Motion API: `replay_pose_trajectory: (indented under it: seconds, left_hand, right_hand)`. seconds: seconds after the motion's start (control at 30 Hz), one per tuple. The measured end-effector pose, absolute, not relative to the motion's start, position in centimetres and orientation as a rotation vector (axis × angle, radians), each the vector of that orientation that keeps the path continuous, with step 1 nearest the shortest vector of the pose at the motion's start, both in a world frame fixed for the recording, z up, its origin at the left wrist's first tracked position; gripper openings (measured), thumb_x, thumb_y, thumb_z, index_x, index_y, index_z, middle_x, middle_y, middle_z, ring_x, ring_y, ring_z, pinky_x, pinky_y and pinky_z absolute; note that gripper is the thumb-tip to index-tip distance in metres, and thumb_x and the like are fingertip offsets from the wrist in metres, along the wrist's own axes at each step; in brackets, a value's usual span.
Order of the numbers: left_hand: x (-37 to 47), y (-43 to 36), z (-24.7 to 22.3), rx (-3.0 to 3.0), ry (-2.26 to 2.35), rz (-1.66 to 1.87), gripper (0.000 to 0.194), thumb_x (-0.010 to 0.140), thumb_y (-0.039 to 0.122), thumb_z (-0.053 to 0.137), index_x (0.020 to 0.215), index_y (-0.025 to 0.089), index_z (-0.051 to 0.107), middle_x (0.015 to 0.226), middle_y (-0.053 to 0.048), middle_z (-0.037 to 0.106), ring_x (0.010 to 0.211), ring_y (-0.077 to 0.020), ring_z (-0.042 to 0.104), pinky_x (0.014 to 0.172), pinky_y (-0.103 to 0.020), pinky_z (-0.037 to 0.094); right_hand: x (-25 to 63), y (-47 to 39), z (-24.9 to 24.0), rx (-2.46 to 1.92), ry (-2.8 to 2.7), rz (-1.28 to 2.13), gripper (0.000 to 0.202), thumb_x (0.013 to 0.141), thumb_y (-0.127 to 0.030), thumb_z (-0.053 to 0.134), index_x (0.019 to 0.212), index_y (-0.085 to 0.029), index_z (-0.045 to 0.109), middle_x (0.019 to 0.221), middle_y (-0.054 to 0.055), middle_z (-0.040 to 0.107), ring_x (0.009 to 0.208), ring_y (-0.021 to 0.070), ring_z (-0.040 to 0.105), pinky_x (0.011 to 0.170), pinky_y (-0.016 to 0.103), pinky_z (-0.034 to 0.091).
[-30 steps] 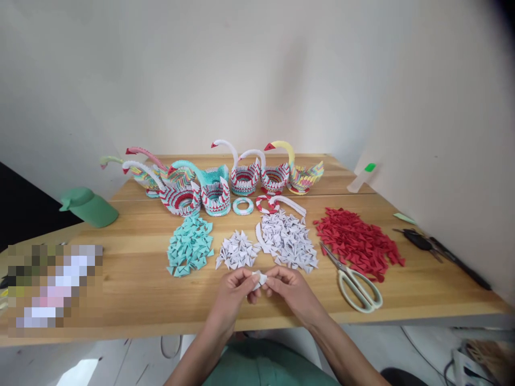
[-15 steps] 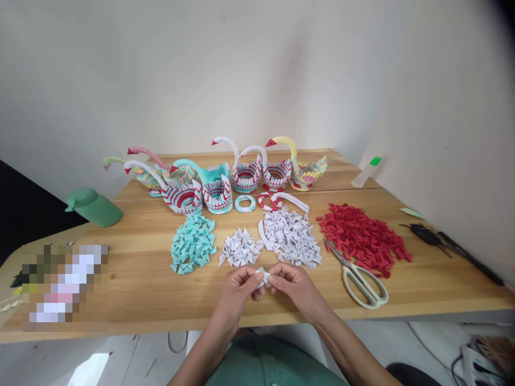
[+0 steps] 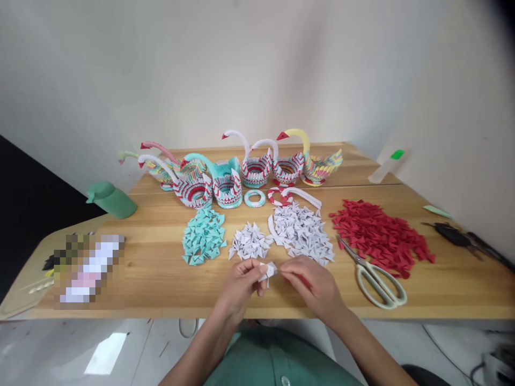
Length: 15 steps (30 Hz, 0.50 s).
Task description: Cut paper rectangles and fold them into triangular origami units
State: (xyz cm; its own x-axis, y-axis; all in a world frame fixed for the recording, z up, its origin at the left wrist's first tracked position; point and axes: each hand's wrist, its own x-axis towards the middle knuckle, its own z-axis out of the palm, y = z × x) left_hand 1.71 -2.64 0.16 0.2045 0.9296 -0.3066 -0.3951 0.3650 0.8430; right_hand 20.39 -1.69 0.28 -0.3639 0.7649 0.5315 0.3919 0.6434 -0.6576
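Above the table's near edge, my left hand [image 3: 240, 287] pinches some white folded paper pieces [image 3: 269, 270] between thumb and fingers. A thin white tip points down below them. Just to the right, my right hand [image 3: 311, 284] has its thumb and fingertips pressed together beside the pieces' right corner. Whether anything is between those fingertips, or whether they touch the paper, I cannot tell. A small pile of white paper triangles [image 3: 250, 242] lies right beyond my hands, and a larger white pile [image 3: 303, 230] is behind to the right, with a curved white strip [image 3: 275, 230] at its left.
Turquoise triangles [image 3: 204, 236] lie left, red triangles [image 3: 380, 236] right. Scissors [image 3: 380, 284] rest near my right hand. Several paper swans [image 3: 193, 190] stand behind two paper rings [image 3: 255, 198] and a white curved neck [image 3: 303, 196]. A green bottle [image 3: 112, 200] is far left.
My right hand has drawn back to the right from the white pieces, which stay in my left hand and show more fully. The whole view has shifted slightly.
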Motion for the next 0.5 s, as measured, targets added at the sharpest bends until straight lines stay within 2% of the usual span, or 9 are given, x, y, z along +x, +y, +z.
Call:
replay_pose_trajectory:
  seconds: [0.2,0.5]
  left_hand:
    - [1.8,-2.8,0.8,0.664,0.919,0.998,0.041,0.062,0.047,0.080,0.057,0.016,0.054,0.044,0.003,0.052,0.040,-0.0060,0.039,0.045,-0.021,0.029]
    - [1.5,-2.8,0.6,0.772,0.968,0.984,0.041,0.064,0.049,0.078,0.059,0.015,0.056,0.047,0.002,0.054,0.042,-0.0070,0.043,0.046,-0.021,0.033]
  right_hand:
    - [20.1,-0.7,0.5,-0.620,-2.137,0.361,0.022,0.095,-0.013,0.050,0.104,-0.023,0.066,0.090,0.007,0.071,0.085,0.0195,0.064,0.074,0.033,0.052]
    - [20.1,0.3,1.3,-0.642,-2.247,0.305,0.028,0.099,-0.021,0.045,0.089,-0.024,0.071,0.078,0.003,0.069,0.071,0.0155,0.060,0.063,0.028,0.047]
